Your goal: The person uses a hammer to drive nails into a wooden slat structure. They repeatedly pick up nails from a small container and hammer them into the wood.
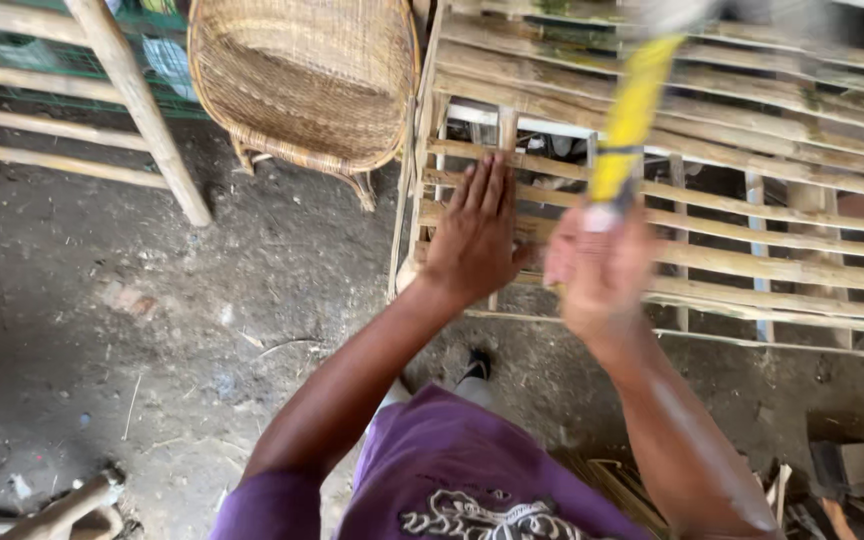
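Note:
My left hand lies flat, fingers together, on the slats of a bamboo lattice frame near its left end. My right hand is blurred and closed around the yellow handle of a hammer, which points up and away over the frame. The hammer's head at the top is a grey blur. The frame stands low over the dirt floor, made of long horizontal strips fixed to short uprights.
A woven wicker chair stands just left of the frame. A bamboo rail structure fills the upper left. Wood offcuts lie at lower right, and a wooden tool handle lies at lower left.

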